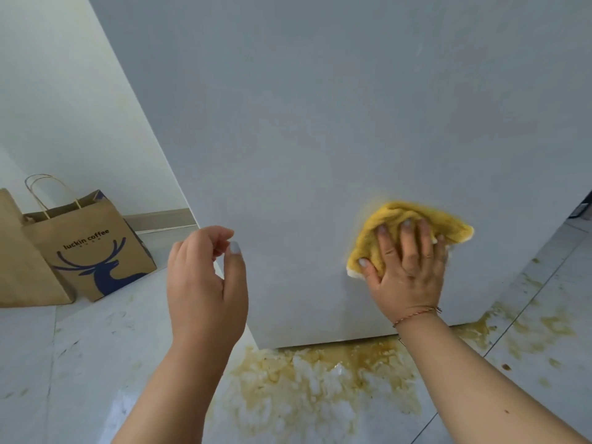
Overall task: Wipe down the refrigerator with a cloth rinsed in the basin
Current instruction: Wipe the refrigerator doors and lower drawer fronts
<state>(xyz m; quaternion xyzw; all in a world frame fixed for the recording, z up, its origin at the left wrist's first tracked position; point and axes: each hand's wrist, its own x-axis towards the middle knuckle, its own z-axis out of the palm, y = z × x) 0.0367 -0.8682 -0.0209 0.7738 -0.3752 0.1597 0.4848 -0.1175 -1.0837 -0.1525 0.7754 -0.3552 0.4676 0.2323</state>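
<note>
Your right hand [407, 270] is pressing the crumpled yellow cloth [413, 225], white along its edge, against the refrigerator [320, 123] low on its right, fingers [408, 238] spread flat; your left hand [205, 283] is hanging loosely curled, holding nothing.

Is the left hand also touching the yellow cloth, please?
No, only the right hand presses the yellow cloth against the grey refrigerator panel; the left hand hangs apart.

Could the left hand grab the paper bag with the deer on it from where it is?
Probably yes. The left hand hangs free with loosely curled fingers, holding nothing, and only bare floor lies between it and the paper bag. It might need a lean leftward, as the right hand presses the cloth on the refrigerator.
</note>
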